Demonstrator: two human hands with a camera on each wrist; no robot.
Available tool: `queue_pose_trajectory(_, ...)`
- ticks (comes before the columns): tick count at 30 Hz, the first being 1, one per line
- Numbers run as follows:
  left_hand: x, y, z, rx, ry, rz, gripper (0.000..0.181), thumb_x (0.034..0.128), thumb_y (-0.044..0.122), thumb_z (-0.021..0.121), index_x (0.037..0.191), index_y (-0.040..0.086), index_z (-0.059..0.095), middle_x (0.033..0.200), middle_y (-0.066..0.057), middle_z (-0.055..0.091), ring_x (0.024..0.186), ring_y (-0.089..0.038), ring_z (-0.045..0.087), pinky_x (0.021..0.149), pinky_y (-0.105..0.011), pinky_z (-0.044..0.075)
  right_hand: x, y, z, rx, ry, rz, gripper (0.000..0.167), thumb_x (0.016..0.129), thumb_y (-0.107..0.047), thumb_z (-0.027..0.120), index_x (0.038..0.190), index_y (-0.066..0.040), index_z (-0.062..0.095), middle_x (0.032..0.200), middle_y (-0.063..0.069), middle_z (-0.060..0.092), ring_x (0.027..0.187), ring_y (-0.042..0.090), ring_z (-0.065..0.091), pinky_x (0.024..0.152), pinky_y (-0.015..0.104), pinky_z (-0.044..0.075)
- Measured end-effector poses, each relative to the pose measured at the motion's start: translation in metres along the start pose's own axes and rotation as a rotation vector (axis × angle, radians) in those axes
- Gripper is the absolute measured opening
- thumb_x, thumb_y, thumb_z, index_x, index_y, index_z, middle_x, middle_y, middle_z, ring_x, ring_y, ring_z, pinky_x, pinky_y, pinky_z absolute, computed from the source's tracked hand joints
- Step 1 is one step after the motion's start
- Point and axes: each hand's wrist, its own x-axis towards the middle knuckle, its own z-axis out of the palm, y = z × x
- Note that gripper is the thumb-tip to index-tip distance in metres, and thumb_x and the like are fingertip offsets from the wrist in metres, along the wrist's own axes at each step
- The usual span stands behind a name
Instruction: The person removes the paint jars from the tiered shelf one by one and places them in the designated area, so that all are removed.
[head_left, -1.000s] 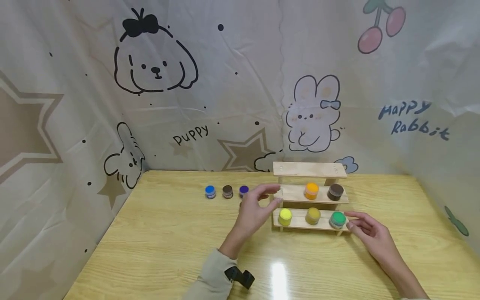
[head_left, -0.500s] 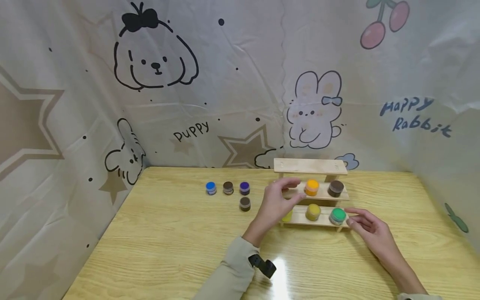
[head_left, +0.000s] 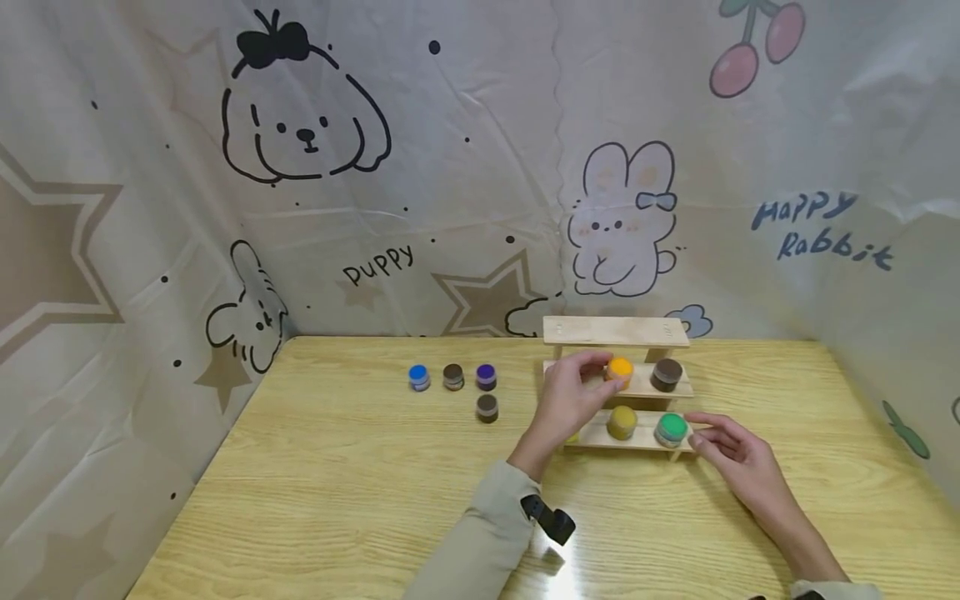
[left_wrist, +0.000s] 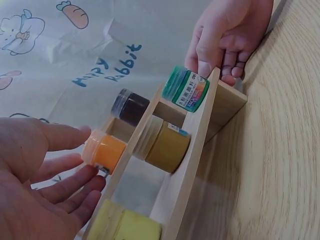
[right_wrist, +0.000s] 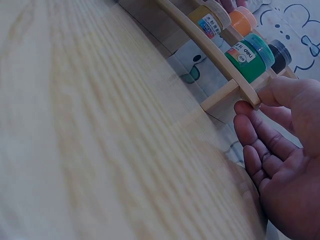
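Observation:
A small tiered wooden rack (head_left: 617, 332) stands at the table's far right and bears several paint jars. My left hand (head_left: 566, 404) reaches over its left side, thumb and fingers spread at the left of the orange paint jar (head_left: 620, 372) on the middle tier. In the left wrist view its fingertips (left_wrist: 82, 136) lie close against that jar's lid; firm contact cannot be told. On the lower tier are a yellow jar (left_wrist: 132, 225), mostly hidden in the head view, an ochre jar (head_left: 622, 423) and a green jar (head_left: 671, 429). My right hand (head_left: 746, 467) pinches the lower plank's right end.
A dark brown jar (head_left: 667, 375) sits right of the orange one. Left of the rack, on the wooden table (head_left: 337, 467), stand a blue jar (head_left: 418, 377), a purple jar (head_left: 486, 377) and two dark jars. A printed curtain (head_left: 465, 167) hangs behind.
My left hand has moved right, from the rack's left end to the orange jar, uncovering a purple and a dark jar on the table. My right hand has stayed at the rack's end.

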Motion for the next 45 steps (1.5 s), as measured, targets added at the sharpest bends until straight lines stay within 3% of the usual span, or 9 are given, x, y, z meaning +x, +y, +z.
queue_pose_trajectory(13,0.008,0.0,0.012,0.086,0.047,-0.035,0.034,0.0865,0.01,0.084,0.119,0.007,0.075,0.111,0.0,0.074,0.097,-0.01,0.067,0.089,-0.02,0.054,0.0,0.001,0.001,-0.002,0.002,-0.002,0.042,0.105,-0.024,0.062,0.14,-0.001,0.057,0.106,0.001,0.073,0.094,0.003,0.066,0.081,0.012,0.052)
queue_pose_trajectory(21,0.009,0.0,0.01,0.07,0.029,-0.035,0.031,0.0864,0.009,0.084,0.117,0.008,0.075,0.11,0.001,0.074,0.097,-0.008,0.066,0.089,-0.019,0.054,0.0,0.001,0.0,0.008,0.006,-0.008,0.041,0.105,-0.023,0.062,0.14,-0.001,0.058,0.105,0.002,0.073,0.094,0.003,0.066,0.081,0.012,0.052)
queue_pose_trajectory(30,0.005,-0.006,-0.004,-0.015,-0.033,0.027,0.031,0.0866,0.003,0.082,0.117,0.002,0.074,0.11,-0.005,0.074,0.099,-0.014,0.067,0.092,-0.028,0.057,0.0,0.002,0.002,0.033,0.004,-0.016,0.04,0.105,-0.021,0.062,0.138,0.0,0.058,0.104,0.002,0.074,0.095,0.004,0.066,0.082,0.012,0.052)
queue_pose_trajectory(45,-0.01,-0.005,-0.048,-0.055,-0.013,0.072,0.033,0.0861,0.007,0.084,0.117,0.006,0.073,0.113,-0.004,0.073,0.104,-0.017,0.067,0.098,-0.035,0.056,0.0,0.002,0.001,0.018,0.002,-0.017,0.041,0.105,-0.021,0.062,0.14,0.0,0.058,0.105,0.001,0.074,0.095,0.004,0.066,0.081,0.012,0.052)
